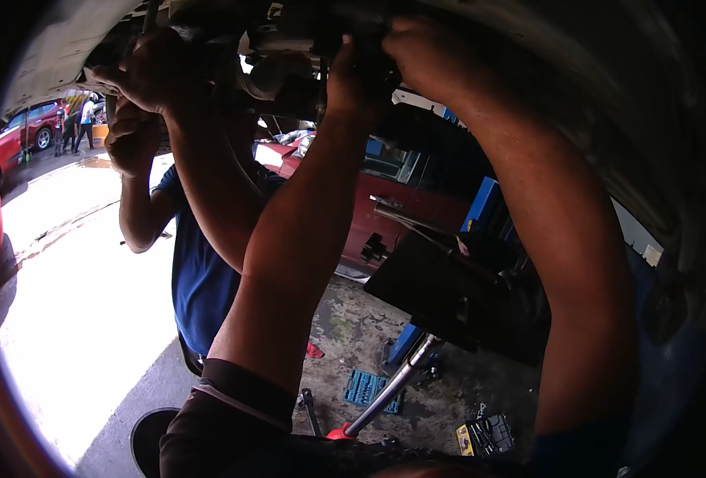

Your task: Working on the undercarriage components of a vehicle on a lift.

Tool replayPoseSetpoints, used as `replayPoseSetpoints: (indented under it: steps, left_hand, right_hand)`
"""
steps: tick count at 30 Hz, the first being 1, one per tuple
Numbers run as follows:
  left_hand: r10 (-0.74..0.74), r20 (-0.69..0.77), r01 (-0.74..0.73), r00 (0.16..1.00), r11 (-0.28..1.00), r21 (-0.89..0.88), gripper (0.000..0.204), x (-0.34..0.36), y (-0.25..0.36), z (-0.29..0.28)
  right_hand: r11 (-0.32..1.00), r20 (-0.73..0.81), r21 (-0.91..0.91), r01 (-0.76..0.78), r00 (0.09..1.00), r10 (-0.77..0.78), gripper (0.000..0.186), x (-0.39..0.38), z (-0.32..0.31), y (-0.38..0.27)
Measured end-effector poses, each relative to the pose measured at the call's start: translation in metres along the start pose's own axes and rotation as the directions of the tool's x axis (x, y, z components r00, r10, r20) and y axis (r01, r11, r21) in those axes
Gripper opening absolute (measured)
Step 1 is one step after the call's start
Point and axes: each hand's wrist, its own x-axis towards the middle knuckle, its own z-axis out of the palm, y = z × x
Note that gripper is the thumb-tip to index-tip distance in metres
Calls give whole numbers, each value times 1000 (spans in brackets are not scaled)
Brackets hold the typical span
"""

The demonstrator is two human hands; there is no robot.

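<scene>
Both of my arms are raised overhead into the underside of a lifted car (528, 48), dark metal and hoses crowding the top of the view. Left hand (351, 76) is curled up against a dark underbody fitting (321, 40); fingers look closed round something there, but the part itself is lost in shadow and I cannot tell what it grips. Right hand (425, 52) sits just beside it, knuckles bent, pressed on the same fitting; whether it is clamped or only bracing, I cannot tell. A co-worker in a blue shirt (198, 271) stands opposite, that person's two hands (142, 76) up at the same underbody, near the light wheel-arch panel. My judgement for doing this well: keep both wrists straight under the load, hold the fitting square so nothing binds, and agree any release with the co-worker so the weight does not drop on one side. Below, rough stained concrete floor (345, 327), a blue socket tray (366, 389) lying flat, a long-handled jack (385, 394) with red base, a small yellow-and-black tool case (484, 436). A dark red car (401, 207) stands behind; sunlit pavement and another red car (22, 131) lie outside to the left.
</scene>
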Motion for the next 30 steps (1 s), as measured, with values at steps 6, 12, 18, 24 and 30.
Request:
replayPoseSetpoints:
  steps: [6,12,18,24,30]
  left_hand:
    - [11,-63,-16,998,996,-89,37,7,5,-1]
    - [58,-11,-59,998,990,-130,40,8,1,-3]
    - [24,-63,-23,998,999,27,41,-2,6,5]
    - [39,-53,-36,998,998,53,42,-3,6,8]
    - [-15,67,17,998,1000,-23,44,2,5,0]
  right_hand:
    - [965,117,-185,185,979,-165,18,4,-11,-2]
    - [963,122,-204,178,980,-156,15,7,-18,-7]
    - [903,267,-342,259,948,-171,20,13,-42,-25]
    - [828,274,-408,384,917,-290,16,16,-36,-17]
    - [881,204,-305,362,928,-311,13,11,-36,-13]
